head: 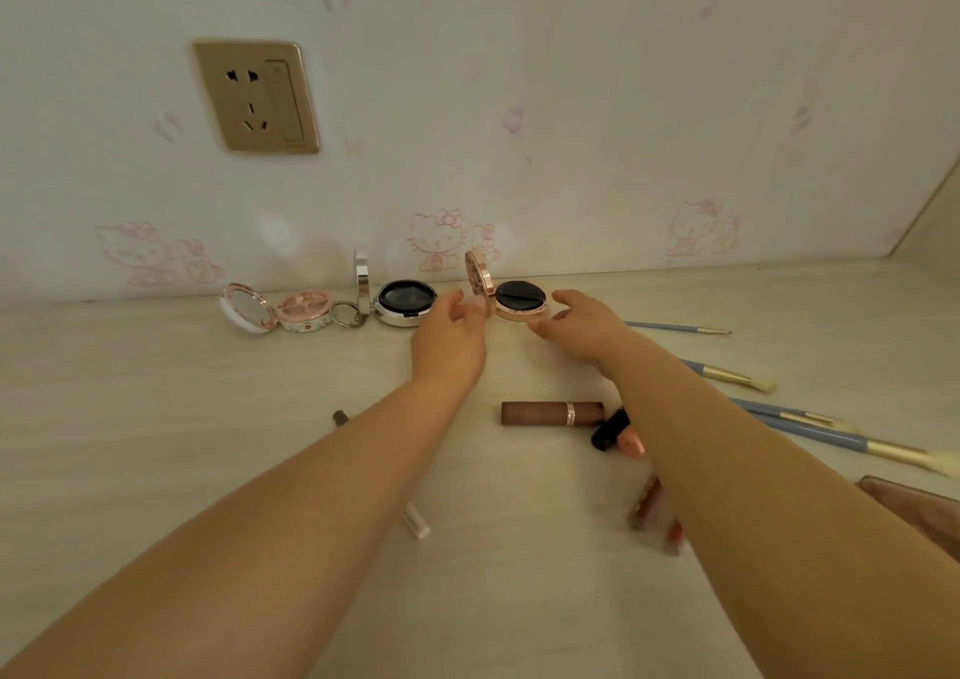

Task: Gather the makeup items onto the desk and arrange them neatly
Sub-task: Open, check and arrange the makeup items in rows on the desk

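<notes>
Three open compacts stand in a row along the wall on the pale desk (156,418): a pink one (275,309) at the left, a silver one (400,301) with a black puff, and a rose-gold one (517,300) with a black puff. My left hand (452,335) reaches to the rose-gold compact's upright lid, fingers relaxed beside it. My right hand (576,322) rests against the compact's right side, fingers loosely spread. A brown lipstick (550,413) lies between my forearms, with a black-and-pink lipstick (615,434) beside it.
Several blue-handled brushes (810,431) lie at the right, one thin brush (675,327) near the wall. Lip gloss tubes (647,504) and a white tube (417,521) lie partly under my arms. A brown palette (919,509) sits at the right edge. A wall socket (257,96) is above.
</notes>
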Action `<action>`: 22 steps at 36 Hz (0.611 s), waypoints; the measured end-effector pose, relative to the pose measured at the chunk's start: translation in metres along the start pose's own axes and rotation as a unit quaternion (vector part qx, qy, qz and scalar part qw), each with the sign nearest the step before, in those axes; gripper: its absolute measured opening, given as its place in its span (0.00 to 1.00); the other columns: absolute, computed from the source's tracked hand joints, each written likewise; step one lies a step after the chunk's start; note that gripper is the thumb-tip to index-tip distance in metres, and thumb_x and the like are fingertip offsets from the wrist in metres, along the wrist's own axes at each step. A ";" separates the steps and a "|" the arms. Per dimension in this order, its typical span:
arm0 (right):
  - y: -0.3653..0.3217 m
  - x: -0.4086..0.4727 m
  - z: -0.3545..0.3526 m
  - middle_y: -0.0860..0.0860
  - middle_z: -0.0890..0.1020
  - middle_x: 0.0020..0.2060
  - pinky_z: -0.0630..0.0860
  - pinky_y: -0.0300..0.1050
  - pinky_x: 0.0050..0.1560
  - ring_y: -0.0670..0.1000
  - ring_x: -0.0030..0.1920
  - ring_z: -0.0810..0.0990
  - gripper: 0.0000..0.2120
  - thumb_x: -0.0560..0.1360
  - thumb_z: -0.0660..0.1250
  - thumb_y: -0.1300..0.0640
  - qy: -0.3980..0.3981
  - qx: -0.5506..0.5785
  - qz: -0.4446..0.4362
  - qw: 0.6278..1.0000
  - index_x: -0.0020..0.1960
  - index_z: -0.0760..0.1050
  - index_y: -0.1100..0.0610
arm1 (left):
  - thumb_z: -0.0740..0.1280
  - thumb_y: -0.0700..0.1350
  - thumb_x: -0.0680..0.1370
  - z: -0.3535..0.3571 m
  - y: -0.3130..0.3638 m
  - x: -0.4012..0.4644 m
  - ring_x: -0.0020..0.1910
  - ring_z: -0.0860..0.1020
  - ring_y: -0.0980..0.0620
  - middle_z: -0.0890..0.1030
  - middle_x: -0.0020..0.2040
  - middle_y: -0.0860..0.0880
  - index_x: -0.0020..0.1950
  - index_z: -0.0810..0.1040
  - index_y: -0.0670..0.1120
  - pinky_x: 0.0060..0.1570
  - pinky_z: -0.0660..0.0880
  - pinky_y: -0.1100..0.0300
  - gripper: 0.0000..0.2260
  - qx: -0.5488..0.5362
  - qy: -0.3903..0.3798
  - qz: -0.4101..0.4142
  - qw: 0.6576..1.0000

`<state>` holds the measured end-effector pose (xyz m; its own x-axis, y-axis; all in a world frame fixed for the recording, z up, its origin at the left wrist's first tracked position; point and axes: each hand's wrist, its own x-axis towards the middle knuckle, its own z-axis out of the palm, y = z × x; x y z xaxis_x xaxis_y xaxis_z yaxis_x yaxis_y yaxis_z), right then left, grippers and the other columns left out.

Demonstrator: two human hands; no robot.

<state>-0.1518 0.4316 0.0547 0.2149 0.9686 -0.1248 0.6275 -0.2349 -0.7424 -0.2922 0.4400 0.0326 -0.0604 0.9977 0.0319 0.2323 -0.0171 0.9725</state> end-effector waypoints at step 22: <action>0.040 -0.132 0.000 0.50 0.73 0.62 0.67 0.48 0.63 0.54 0.64 0.66 0.15 0.79 0.57 0.54 0.157 -0.219 -0.121 0.955 0.64 0.73 0.50 | 0.58 0.51 0.80 -0.009 -0.004 -0.094 0.63 0.67 0.47 0.74 0.63 0.50 0.68 0.70 0.52 0.54 0.66 0.54 0.16 0.502 -0.103 0.273 0.814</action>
<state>-0.1549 0.2945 0.0414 0.1945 0.9428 0.2706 0.9257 -0.0853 -0.3684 -0.2965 0.3459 0.0274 0.4591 0.8508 0.2557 0.8524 -0.5029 0.1432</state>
